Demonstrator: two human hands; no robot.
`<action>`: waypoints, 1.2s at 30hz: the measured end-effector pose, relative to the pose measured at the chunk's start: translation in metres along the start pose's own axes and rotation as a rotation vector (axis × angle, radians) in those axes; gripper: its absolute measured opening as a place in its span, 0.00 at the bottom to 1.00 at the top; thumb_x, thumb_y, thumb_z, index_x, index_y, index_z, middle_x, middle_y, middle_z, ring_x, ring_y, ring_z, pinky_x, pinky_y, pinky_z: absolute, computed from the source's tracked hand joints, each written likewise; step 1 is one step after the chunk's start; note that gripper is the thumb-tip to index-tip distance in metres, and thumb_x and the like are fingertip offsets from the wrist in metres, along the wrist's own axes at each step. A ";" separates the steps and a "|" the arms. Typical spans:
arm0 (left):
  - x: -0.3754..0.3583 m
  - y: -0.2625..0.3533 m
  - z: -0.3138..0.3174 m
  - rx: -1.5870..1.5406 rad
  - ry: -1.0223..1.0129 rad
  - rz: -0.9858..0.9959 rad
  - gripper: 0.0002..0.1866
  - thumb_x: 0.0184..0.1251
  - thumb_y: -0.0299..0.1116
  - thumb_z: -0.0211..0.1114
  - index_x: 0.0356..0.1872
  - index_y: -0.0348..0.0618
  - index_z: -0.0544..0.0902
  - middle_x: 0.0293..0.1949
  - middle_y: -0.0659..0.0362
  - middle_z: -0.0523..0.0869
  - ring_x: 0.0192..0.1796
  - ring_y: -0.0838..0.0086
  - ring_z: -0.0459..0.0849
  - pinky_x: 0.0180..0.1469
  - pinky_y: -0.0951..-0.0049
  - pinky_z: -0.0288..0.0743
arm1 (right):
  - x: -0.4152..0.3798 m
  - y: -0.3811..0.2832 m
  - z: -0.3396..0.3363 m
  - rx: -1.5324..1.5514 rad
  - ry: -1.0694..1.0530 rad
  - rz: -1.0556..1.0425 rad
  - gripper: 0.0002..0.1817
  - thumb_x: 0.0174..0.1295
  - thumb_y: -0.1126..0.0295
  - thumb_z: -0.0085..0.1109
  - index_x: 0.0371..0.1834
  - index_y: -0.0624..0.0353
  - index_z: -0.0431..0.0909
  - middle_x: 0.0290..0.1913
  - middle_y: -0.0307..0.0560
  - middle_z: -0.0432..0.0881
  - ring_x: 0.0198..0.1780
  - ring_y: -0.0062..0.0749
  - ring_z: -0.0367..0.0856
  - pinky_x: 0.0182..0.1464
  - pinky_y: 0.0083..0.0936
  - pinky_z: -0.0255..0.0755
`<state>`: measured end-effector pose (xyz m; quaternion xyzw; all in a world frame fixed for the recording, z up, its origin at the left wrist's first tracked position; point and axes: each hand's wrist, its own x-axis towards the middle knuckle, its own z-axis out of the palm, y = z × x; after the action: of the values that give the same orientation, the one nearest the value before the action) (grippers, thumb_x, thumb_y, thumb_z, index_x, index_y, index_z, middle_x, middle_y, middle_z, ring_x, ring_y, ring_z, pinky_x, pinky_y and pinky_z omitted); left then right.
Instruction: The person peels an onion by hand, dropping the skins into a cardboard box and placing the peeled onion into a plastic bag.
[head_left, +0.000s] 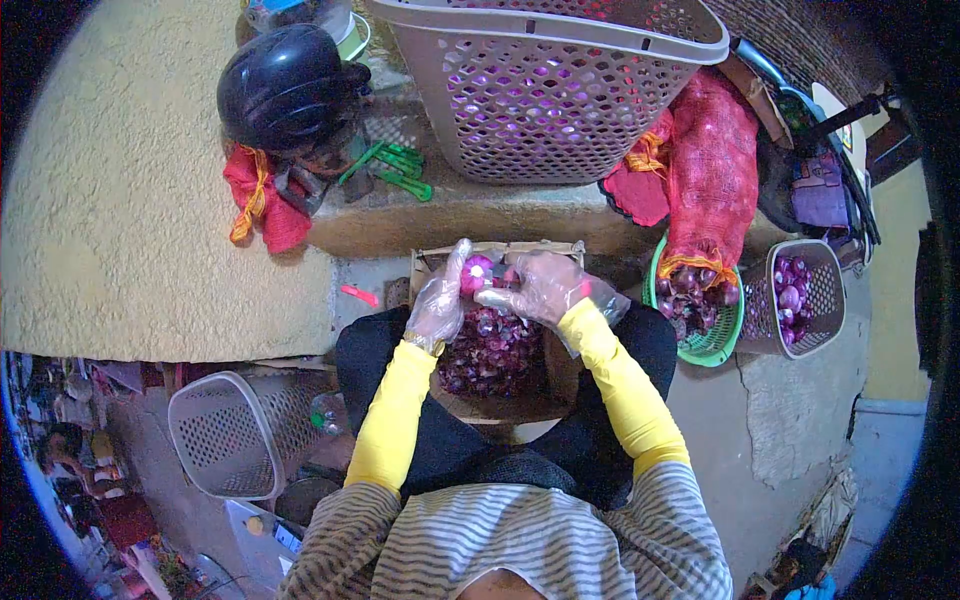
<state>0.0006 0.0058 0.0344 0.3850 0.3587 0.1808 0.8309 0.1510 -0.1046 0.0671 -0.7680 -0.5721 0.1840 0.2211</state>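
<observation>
Two hands: both wear clear plastic gloves, and they meet over the cardboard box [566,385] between the person's knees.
Left hand [437,308]: it pinches one purple onion [475,281] between the thumb and the fingers.
Right hand [545,285]: it is bent, at the right side of the onion, with its thumb pointing to it; whether the fingers grip some small tool, I cannot tell.
Onion: it is above the far left part of the box, bright and smooth, with a pale spot on top.
Box: dark purple pieces [492,352] cover much of its bottom; they look like skins, but are too small to tell well.
Right side: a red mesh sack [712,160] leans down from the ledge [480,212], its mouth in a green basket [722,350] with dark onions; just beside stands a small crate [757,315] of cleaner, purple onions.
Far side: a tall perforated crate [560,42] stands on the ledge.
Far left: a black helmet [280,85] lies near green objects [402,165].
Near left: another perforated crate [222,440] is on its side upon the floor.
</observation>
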 end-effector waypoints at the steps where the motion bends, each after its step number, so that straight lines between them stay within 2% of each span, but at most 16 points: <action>1: 0.000 0.000 0.000 0.004 0.002 -0.006 0.29 0.77 0.58 0.55 0.54 0.39 0.83 0.46 0.58 0.87 0.47 0.74 0.85 0.55 0.70 0.78 | 0.000 -0.001 0.000 0.001 0.000 0.001 0.39 0.49 0.23 0.61 0.32 0.54 0.88 0.28 0.56 0.86 0.33 0.54 0.86 0.39 0.45 0.79; 7: -0.007 0.005 0.005 0.042 -0.044 0.047 0.29 0.79 0.56 0.52 0.56 0.38 0.83 0.46 0.58 0.88 0.47 0.74 0.85 0.57 0.70 0.77 | 0.004 0.002 0.004 -0.048 -0.105 0.044 0.36 0.56 0.27 0.59 0.30 0.54 0.86 0.27 0.56 0.85 0.32 0.54 0.86 0.37 0.46 0.77; 12: 0.005 -0.003 -0.005 0.056 -0.065 0.059 0.30 0.79 0.57 0.52 0.55 0.37 0.83 0.46 0.57 0.88 0.46 0.74 0.85 0.58 0.70 0.77 | 0.004 0.000 0.005 0.069 -0.185 0.073 0.35 0.62 0.30 0.54 0.26 0.56 0.83 0.25 0.57 0.84 0.31 0.55 0.85 0.35 0.46 0.75; 16: -0.010 0.008 0.008 0.080 0.003 0.066 0.30 0.78 0.58 0.53 0.54 0.38 0.83 0.44 0.57 0.87 0.46 0.74 0.86 0.57 0.71 0.77 | 0.005 0.002 0.007 0.023 -0.226 0.053 0.36 0.63 0.30 0.54 0.27 0.56 0.83 0.25 0.57 0.84 0.32 0.56 0.85 0.37 0.47 0.75; 20: -0.004 0.003 0.001 0.018 0.058 0.084 0.30 0.78 0.58 0.53 0.54 0.38 0.83 0.44 0.57 0.87 0.47 0.73 0.86 0.54 0.69 0.81 | 0.004 0.001 0.008 -0.038 -0.194 0.000 0.40 0.59 0.24 0.49 0.30 0.54 0.86 0.29 0.59 0.85 0.35 0.59 0.86 0.42 0.50 0.78; 22: -0.019 0.014 0.008 0.350 0.088 0.222 0.29 0.78 0.57 0.54 0.56 0.38 0.82 0.48 0.55 0.87 0.48 0.71 0.87 0.50 0.67 0.84 | 0.003 -0.004 0.001 -0.060 -0.213 -0.003 0.41 0.58 0.22 0.50 0.32 0.54 0.86 0.30 0.58 0.86 0.35 0.59 0.86 0.42 0.50 0.78; 23: -0.013 0.006 -0.005 0.350 0.088 0.222 0.29 0.78 0.57 0.54 0.56 0.38 0.82 0.48 0.55 0.87 0.48 0.71 0.87 0.50 0.67 0.84 | 0.002 -0.005 -0.002 -0.080 -0.228 0.002 0.41 0.55 0.22 0.52 0.34 0.55 0.85 0.32 0.58 0.86 0.36 0.59 0.86 0.42 0.50 0.78; 24: -0.001 -0.009 -0.026 0.565 -0.016 0.473 0.25 0.77 0.47 0.58 0.67 0.44 0.68 0.54 0.53 0.83 0.50 0.68 0.87 0.51 0.65 0.85 | 0.002 -0.005 -0.005 -0.100 -0.243 0.006 0.42 0.53 0.21 0.55 0.36 0.55 0.84 0.33 0.58 0.87 0.37 0.58 0.86 0.43 0.49 0.78; 25: 0.002 -0.011 -0.032 0.778 -0.126 0.723 0.35 0.77 0.36 0.62 0.78 0.50 0.54 0.60 0.51 0.80 0.52 0.64 0.86 0.53 0.64 0.85 | 0.001 -0.005 -0.007 -0.099 -0.243 0.007 0.42 0.53 0.21 0.55 0.36 0.55 0.84 0.33 0.58 0.87 0.37 0.58 0.86 0.43 0.49 0.78; 26: 0.007 -0.012 -0.036 0.779 -0.126 0.723 0.35 0.77 0.36 0.62 0.78 0.50 0.54 0.60 0.51 0.80 0.52 0.64 0.86 0.53 0.64 0.85 | 0.000 -0.005 -0.009 -0.082 -0.240 0.012 0.40 0.51 0.23 0.59 0.38 0.55 0.83 0.34 0.57 0.87 0.38 0.58 0.87 0.44 0.49 0.79; 28: 0.013 -0.002 -0.032 -0.077 -0.103 0.156 0.34 0.77 0.37 0.61 0.77 0.49 0.56 0.62 0.49 0.79 0.54 0.62 0.86 0.54 0.59 0.86 | -0.001 -0.004 -0.010 -0.066 -0.238 0.017 0.40 0.49 0.25 0.63 0.41 0.56 0.81 0.35 0.57 0.87 0.40 0.57 0.87 0.45 0.48 0.79; 29: 0.010 -0.004 -0.031 -0.077 -0.103 0.157 0.34 0.77 0.37 0.61 0.77 0.49 0.56 0.62 0.49 0.79 0.54 0.62 0.86 0.54 0.59 0.86 | -0.001 -0.003 -0.010 -0.046 -0.177 0.021 0.40 0.46 0.26 0.67 0.39 0.56 0.81 0.34 0.56 0.87 0.39 0.55 0.87 0.44 0.46 0.79; 31: 0.004 -0.011 -0.028 0.394 -0.162 0.591 0.27 0.81 0.43 0.55 0.73 0.47 0.62 0.61 0.49 0.81 0.55 0.61 0.86 0.55 0.56 0.86 | -0.002 -0.002 -0.008 -0.026 -0.115 0.024 0.40 0.42 0.28 0.71 0.37 0.56 0.80 0.33 0.55 0.86 0.39 0.52 0.87 0.44 0.43 0.79; 32: 0.008 -0.009 -0.028 0.394 -0.162 0.591 0.27 0.81 0.43 0.55 0.73 0.47 0.62 0.61 0.49 0.81 0.55 0.61 0.86 0.55 0.56 0.86 | -0.002 -0.001 -0.006 -0.003 -0.076 0.022 0.37 0.44 0.30 0.72 0.37 0.56 0.80 0.33 0.55 0.86 0.38 0.52 0.87 0.43 0.44 0.79; 34: 0.018 -0.002 -0.026 -0.142 -0.044 0.078 0.25 0.82 0.49 0.52 0.68 0.43 0.68 0.60 0.49 0.82 0.55 0.61 0.86 0.56 0.56 0.85 | -0.002 0.003 0.000 0.021 -0.037 0.019 0.34 0.47 0.33 0.72 0.37 0.56 0.79 0.33 0.54 0.86 0.38 0.52 0.87 0.43 0.44 0.79; 36: 0.014 0.001 -0.022 -0.122 -0.027 0.080 0.25 0.81 0.50 0.52 0.66 0.42 0.71 0.61 0.49 0.82 0.55 0.61 0.86 0.56 0.55 0.85 | -0.002 0.004 0.004 -0.016 0.022 -0.062 0.29 0.56 0.37 0.68 0.36 0.55 0.79 0.33 0.54 0.86 0.37 0.53 0.86 0.42 0.46 0.78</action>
<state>-0.0058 0.0257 0.0193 0.3500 0.3203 0.2303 0.8496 0.1519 -0.1075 0.0616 -0.7539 -0.5945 0.1638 0.2267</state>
